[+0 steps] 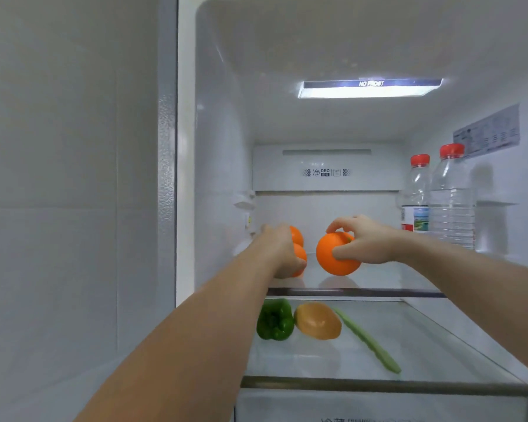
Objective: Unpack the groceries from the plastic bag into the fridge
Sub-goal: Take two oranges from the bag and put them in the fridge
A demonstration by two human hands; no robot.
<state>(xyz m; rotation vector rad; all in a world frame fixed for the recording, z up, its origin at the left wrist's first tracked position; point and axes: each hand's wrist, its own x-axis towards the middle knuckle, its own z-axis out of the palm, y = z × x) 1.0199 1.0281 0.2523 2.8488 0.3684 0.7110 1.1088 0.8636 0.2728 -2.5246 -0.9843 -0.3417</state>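
Both hands reach deep into the open fridge (214, 123) at the centre of the frame, each wrapped round orange fruit. Left hand (282, 252), fingers curled, grips what look like two oranges (297, 243) stacked one over the other, largely hidden behind its knuckles; right hand (361, 240) holds a single orange (333, 254) with fingers over the top and thumb pressed to the near side. Both arms stretch out nearly straight from the lower edge of the frame, wrists level, the fruit just above the upper glass shelf (378, 278), whether touching it cannot be told.

The risk lies in the release: round fruit set on smooth glass may roll toward the front lip and drop, and the pair in one hand could slip apart if that grip loosens unevenly. Two water bottles (439, 202) stand at the right of the same shelf, near enough for a sweeping right forearm to knock. On the shelf below lie a green bell pepper (275, 321), a yellow-orange pepper (317, 321) and a thin green stalk (369, 342). No plastic bag is in view.
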